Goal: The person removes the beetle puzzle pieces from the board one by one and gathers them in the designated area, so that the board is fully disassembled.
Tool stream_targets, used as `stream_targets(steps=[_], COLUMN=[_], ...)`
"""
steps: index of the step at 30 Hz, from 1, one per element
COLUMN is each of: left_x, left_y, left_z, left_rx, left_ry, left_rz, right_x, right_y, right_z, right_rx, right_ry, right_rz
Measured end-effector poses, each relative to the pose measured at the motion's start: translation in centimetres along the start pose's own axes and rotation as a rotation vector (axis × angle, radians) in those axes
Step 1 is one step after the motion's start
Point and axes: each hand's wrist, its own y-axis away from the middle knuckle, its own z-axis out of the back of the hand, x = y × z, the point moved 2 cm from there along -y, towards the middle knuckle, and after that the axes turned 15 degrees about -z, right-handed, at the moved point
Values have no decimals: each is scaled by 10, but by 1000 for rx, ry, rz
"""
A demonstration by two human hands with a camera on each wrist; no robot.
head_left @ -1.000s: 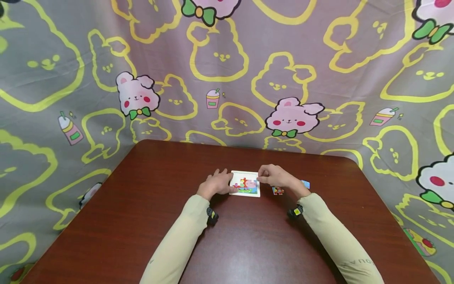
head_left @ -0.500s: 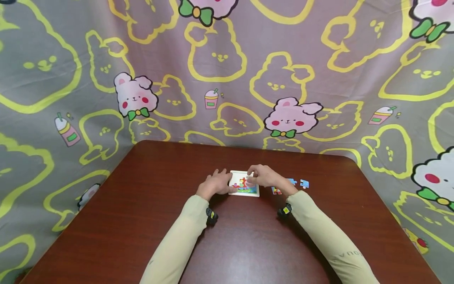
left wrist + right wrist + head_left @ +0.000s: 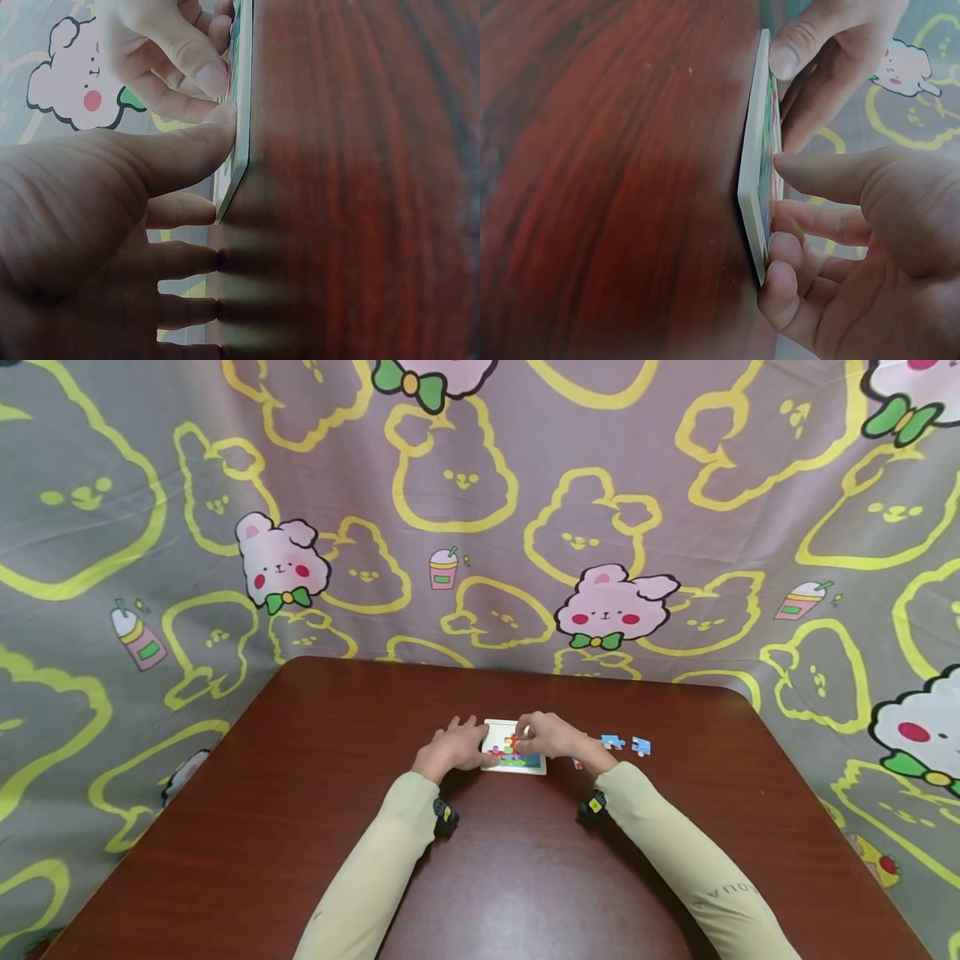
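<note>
A small jigsaw puzzle in a white-rimmed tray (image 3: 501, 728) lies flat on the table, its lower part showing a colourful picture. My left hand (image 3: 452, 749) steadies the tray's left side; in the left wrist view the thumb (image 3: 196, 146) presses on its edge and the other fingers reach down straight and spread beyond it. Bent over the tray's right half is my right hand (image 3: 550, 735), thumb and fingertips down at the picture surface. It appears to pinch a puzzle piece there, mostly hidden by the fingers.
Right of the tray lie loose blue puzzle pieces (image 3: 611, 742), one of them farther right (image 3: 641, 746). Another piece (image 3: 577, 764) is partly covered by the right hand. Behind the brown table (image 3: 360, 718) hangs a patterned curtain (image 3: 495, 460).
My right hand has moved left from the tray's right edge onto the picture, uncovering more of the loose blue pieces. The left hand stays on the tray's left side.
</note>
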Motion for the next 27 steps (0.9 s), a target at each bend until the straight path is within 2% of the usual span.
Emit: stream_targets(steps=[8,27], left_x=[0,0], left_y=[0,3], left_z=[0,-1], left_rx=[5,5], left_ry=[-10,4], left_rz=[1,0], right_x=[4,5], right_y=[-2,-1], right_z=[-3,-5], right_rx=[-37,-17], right_ry=[49,31], right_rz=[10,-5])
